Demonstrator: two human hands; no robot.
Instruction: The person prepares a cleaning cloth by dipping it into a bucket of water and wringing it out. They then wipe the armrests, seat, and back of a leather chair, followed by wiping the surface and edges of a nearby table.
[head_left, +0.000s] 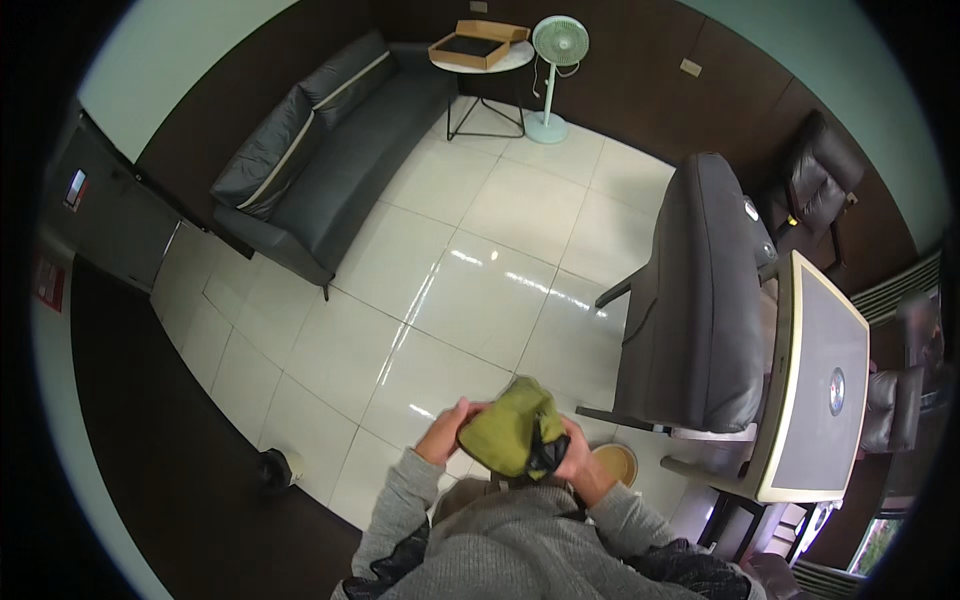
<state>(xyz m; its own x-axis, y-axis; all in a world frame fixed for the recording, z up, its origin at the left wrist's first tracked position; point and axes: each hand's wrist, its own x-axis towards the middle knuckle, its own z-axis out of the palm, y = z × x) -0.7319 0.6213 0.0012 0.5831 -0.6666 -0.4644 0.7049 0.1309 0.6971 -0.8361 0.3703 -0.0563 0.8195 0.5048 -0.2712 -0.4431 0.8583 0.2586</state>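
Observation:
An olive-green fabric bundle (502, 435), which looks like a soft pouch or a folded garment, is held in front of my waist. My left hand (448, 431) grips its left side, with the fingers partly hidden behind the cloth. On the other side my right hand (576, 454) holds it next to a crumpled black part (549, 448). Both grey knit sleeves reach up from the bottom of the view. What the bundle contains, if anything, cannot be seen.
A grey leather sofa (375, 165) lines the far left wall. A round side table (517, 58) carries an open cardboard box (469, 52) beside a pedestal fan (559, 45). To the right stand a dark armchair (690, 315) and a square table (810, 390). A round bin (616, 459) is near my right forearm.

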